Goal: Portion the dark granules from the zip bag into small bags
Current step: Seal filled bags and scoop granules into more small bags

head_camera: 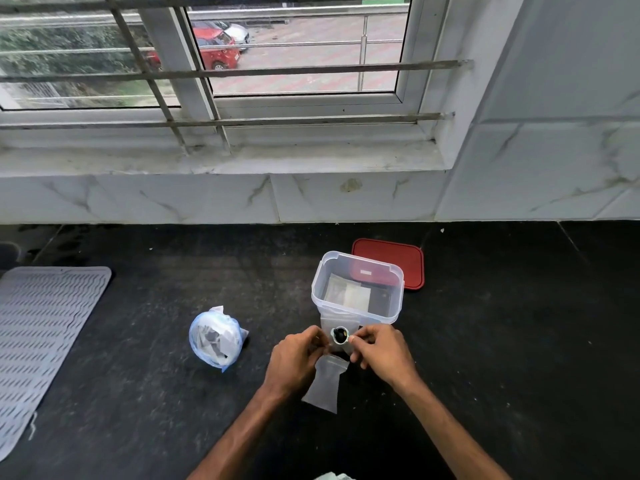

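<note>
I count two hands, the left hand and the right hand. I see one small clear bag, one round scoop, one clear container, one red lid, one blue-tinted bag bundle and one grey mat. Outside are two cars: one red car and one silver car.

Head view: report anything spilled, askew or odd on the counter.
No spill is visible, though anything dark would hardly show on the black counter. The red lid lies off the clear container, behind it, and a crumpled bag lies on its side to the left; both look normal mid-task.
</note>
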`<state>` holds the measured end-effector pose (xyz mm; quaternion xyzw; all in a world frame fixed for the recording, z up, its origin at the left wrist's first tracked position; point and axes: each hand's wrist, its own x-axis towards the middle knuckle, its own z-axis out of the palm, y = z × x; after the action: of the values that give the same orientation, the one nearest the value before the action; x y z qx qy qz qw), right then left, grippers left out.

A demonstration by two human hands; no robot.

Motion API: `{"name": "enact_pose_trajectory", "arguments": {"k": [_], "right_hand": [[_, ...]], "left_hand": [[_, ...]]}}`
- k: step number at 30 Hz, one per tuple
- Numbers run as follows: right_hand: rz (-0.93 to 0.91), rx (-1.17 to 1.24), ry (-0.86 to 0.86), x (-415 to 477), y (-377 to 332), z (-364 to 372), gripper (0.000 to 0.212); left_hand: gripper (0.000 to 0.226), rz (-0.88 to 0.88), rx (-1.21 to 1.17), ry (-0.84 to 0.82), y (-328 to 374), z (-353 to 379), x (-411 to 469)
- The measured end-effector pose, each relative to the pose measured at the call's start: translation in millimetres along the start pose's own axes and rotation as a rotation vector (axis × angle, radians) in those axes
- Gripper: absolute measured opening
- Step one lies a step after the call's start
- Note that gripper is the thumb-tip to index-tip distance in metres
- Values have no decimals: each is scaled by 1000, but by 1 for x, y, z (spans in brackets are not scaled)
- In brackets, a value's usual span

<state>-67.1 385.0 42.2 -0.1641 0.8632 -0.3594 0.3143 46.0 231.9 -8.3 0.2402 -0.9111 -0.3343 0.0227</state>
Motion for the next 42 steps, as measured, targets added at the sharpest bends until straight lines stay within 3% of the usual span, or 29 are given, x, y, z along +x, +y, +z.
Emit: {"name": "enact_pose_trajectory", "arguments": {"k": [5,12,18,21,25,30,32,42], "right_hand": [[-1,39,-9,-4,2,2,8],[7,41,-14,-7,1,0,7],[8,56,-15,-5,-2,-1,5],[6,58,-25,-5,-4,1,6],[-14,71,-26,-6,-7,0,7],[-62,80,-16,-5,-11,-6,8],[-69,84,-14,-5,-12,-7,9],[-128,104,-15,-5,-18,-4,10]], "left_hand": [[19,83,124,-210,2,7,-7],[12,208,55,-570,-3,20,-38],[23,162,-145,-686,-10,5,-47],[21,234,-77,-727,-11,-6,-42],[16,280,34,-612,-11,-17,-21],[11,327,152,-138,-1,-35,-4],[8,332,141,-35,0,-34,-3],[15,294,32,68,6,-21,3]]}}
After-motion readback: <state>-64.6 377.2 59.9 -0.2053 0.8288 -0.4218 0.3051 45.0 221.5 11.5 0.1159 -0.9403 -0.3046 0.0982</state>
